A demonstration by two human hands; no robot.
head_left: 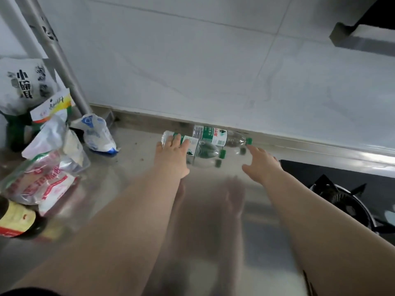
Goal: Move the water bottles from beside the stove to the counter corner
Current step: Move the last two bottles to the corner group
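Note:
Two clear water bottles with green caps and green-white labels lie on their sides on the steel counter [213, 210], caps pointing right. The far bottle [220, 136] lies against the wall base. The near bottle [203, 149] lies just in front of it. My left hand [173, 154] rests on the near bottle's base end, fingers curled over it. My right hand [263, 164] hovers with fingers spread just right of the bottles, its fingertip close to the far bottle's cap [249, 141].
The gas stove [342, 197] with its black burner sits at the right. Bags of food [49, 167], a white-blue pouch [98, 135] and a dark sauce bottle [17, 221] crowd the left corner beside a metal pipe [62, 60]. A tiled wall runs behind.

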